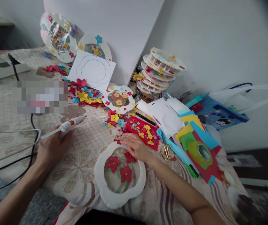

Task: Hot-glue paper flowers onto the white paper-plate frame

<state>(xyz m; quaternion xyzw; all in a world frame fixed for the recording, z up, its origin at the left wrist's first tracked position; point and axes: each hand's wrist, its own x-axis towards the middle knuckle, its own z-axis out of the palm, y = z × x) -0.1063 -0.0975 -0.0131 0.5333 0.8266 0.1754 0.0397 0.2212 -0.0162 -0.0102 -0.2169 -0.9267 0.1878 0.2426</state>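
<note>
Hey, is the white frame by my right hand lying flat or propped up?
Lying flat: the white frame rests on the patterned tablecloth, with your right hand at its upper edge.

Expect soft, diffuse, moderate light; source out of view. White board (pixel 103 18) pale, wall (pixel 209 43) cool grey. Your left hand (pixel 54 145) reads darker than your right hand (pixel 136 148). Floor (pixel 14 206) dim. Note glare streaks on clear film (pixel 60 36). Black vignette cuts upper right corner; wide-angle stretch toward edges. Pixelated block (pixel 40 97) masks detail at left. Lower right corner blurred; objects there unreadable to you.
</note>
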